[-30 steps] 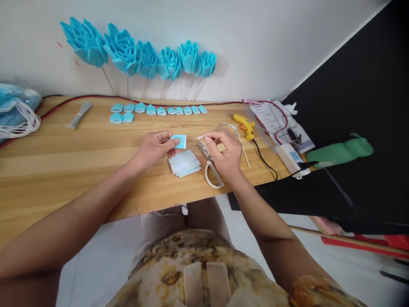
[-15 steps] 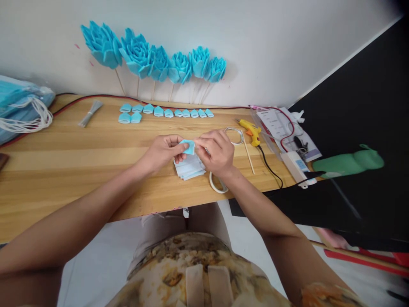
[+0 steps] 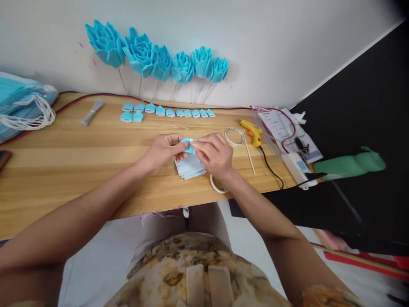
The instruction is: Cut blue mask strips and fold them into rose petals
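Observation:
A small blue fabric piece [image 3: 189, 147] is pinched between the thumb and fingers of my left hand [image 3: 166, 149]. My right hand [image 3: 215, 153] grips its right side, where a white folded bit shows at the fingertips. Just below the hands lies a stack of pale blue-white pieces [image 3: 191, 167] on the table. Close to my right wrist rests a roll of white tape [image 3: 217, 185], partly hidden by the wrist. Beyond the hands, several folded blue petals [image 3: 160, 111] stand in rows.
Several blue fabric flowers on sticks [image 3: 140, 53] lean on the wall. To the right are a wire ring [image 3: 234, 136], a thin stick [image 3: 250, 155], a yellow glue gun [image 3: 252, 133], a power strip [image 3: 297, 168] and a green bottle [image 3: 349, 165]. Bagged blue material [image 3: 22, 106] sits left.
My right fingers have moved slightly left over the blue piece, and a white fold now shows at its top edge. The whole view has shifted a little.

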A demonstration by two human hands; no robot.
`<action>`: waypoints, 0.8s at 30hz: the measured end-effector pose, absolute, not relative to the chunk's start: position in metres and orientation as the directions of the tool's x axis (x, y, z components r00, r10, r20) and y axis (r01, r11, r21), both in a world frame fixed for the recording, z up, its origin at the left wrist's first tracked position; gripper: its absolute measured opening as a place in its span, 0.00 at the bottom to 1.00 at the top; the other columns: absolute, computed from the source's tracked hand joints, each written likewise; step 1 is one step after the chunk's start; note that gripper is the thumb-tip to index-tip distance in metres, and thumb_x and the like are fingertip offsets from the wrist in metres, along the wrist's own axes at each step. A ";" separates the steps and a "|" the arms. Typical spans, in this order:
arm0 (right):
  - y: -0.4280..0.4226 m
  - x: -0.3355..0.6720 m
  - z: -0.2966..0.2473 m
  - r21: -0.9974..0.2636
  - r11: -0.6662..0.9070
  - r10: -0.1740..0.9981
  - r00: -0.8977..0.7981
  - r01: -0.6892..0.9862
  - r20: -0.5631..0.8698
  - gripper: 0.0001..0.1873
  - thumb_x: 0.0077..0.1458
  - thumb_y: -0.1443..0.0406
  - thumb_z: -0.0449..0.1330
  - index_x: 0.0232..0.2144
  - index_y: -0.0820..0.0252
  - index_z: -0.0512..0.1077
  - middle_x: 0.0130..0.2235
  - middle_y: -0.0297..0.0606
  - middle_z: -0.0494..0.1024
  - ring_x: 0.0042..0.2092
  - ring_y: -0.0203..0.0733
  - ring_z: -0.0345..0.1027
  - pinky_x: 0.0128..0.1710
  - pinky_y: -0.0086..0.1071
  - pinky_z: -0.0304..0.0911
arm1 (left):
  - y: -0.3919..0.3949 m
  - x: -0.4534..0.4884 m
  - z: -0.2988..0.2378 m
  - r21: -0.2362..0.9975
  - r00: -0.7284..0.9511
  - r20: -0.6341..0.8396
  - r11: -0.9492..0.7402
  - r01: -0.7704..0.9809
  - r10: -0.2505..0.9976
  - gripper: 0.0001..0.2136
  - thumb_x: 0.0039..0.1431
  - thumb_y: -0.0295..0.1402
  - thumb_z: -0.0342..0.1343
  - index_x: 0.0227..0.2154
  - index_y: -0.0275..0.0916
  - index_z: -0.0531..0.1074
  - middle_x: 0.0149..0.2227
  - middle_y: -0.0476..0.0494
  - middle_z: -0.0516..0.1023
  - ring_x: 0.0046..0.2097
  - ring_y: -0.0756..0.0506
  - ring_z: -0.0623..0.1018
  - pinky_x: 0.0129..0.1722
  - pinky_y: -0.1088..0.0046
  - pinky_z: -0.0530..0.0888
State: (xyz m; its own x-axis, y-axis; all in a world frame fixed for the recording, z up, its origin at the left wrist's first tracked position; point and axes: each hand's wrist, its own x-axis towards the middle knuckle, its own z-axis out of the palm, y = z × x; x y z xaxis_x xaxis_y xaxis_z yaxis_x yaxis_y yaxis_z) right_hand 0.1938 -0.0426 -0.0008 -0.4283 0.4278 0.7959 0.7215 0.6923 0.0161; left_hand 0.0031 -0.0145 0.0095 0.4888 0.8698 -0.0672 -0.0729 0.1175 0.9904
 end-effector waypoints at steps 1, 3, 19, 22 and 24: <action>-0.042 0.194 -0.001 0.004 0.701 0.429 -0.426 0.713 0.796 0.10 0.62 0.70 0.56 0.41 0.54 0.75 0.36 0.37 0.79 0.38 0.40 0.70 0.37 0.36 0.65 | -0.014 0.003 0.010 0.990 0.490 -0.068 0.118 -0.072 0.869 0.12 0.54 0.37 0.65 0.24 0.35 0.71 0.21 0.50 0.74 0.22 0.54 0.70 0.24 0.78 0.68; -0.042 0.194 -0.002 -0.012 0.715 0.431 -0.427 0.699 0.795 0.10 0.62 0.71 0.57 0.42 0.54 0.75 0.37 0.37 0.79 0.38 0.41 0.69 0.37 0.36 0.65 | -0.014 0.003 0.010 0.991 0.491 -0.069 0.118 -0.069 0.868 0.12 0.54 0.37 0.65 0.25 0.35 0.72 0.21 0.49 0.75 0.22 0.54 0.70 0.24 0.78 0.68; -0.044 0.197 0.003 -0.134 0.680 0.604 -0.447 0.721 0.660 0.11 0.62 0.68 0.56 0.40 0.53 0.79 0.38 0.38 0.81 0.39 0.41 0.70 0.38 0.36 0.67 | -0.011 0.002 0.007 0.992 0.532 -0.051 0.107 -0.074 0.845 0.13 0.53 0.39 0.66 0.26 0.35 0.72 0.23 0.50 0.75 0.24 0.54 0.71 0.26 0.78 0.69; -0.048 0.197 0.008 -0.152 0.704 0.607 -0.477 0.694 0.636 0.13 0.61 0.67 0.57 0.44 0.55 0.79 0.41 0.39 0.81 0.42 0.43 0.71 0.40 0.37 0.68 | -0.009 0.001 0.006 0.993 0.518 -0.037 0.091 -0.079 0.854 0.14 0.53 0.41 0.66 0.26 0.35 0.72 0.23 0.50 0.75 0.24 0.54 0.71 0.26 0.78 0.69; -0.050 0.199 0.013 -0.220 0.700 0.638 -0.456 0.680 0.620 0.15 0.61 0.67 0.56 0.47 0.55 0.78 0.43 0.40 0.80 0.44 0.44 0.71 0.42 0.39 0.68 | -0.008 0.000 0.007 0.995 0.518 -0.024 0.072 -0.071 0.855 0.14 0.53 0.41 0.66 0.27 0.35 0.72 0.23 0.50 0.75 0.24 0.54 0.72 0.27 0.78 0.69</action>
State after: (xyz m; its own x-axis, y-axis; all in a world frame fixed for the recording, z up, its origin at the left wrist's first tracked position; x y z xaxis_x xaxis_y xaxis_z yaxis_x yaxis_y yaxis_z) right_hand 0.1985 -0.0500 0.0127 -0.4561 0.6382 0.6202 0.6796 0.6997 -0.2203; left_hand -0.0002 -0.0083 0.0068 0.5176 0.8553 -0.0244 -0.0715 0.0716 0.9949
